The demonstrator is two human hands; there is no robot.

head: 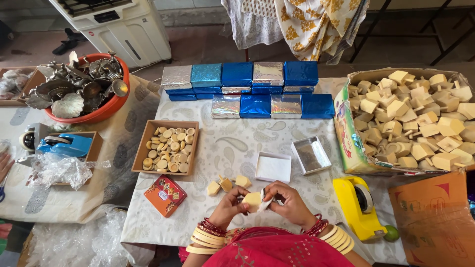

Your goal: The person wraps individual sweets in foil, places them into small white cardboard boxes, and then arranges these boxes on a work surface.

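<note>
While hands (pixel 262 201) pinch smooth wooden top (pixel 252 200) | clear film (pixel 265 202)

Matt pale wooden piece (pixel 252 199); glossy foil-wrapped boxes (pixel 247 86); shiny yellow plastic tape dispenser (pixel 357 207).

The light is soft and even daylight, quite bright; shadows under the hands are weak; the foil boxes (pixel 247 86) give small glare; the picture is sharp in the middle; straight edges bend slightly near the corners.
</note>
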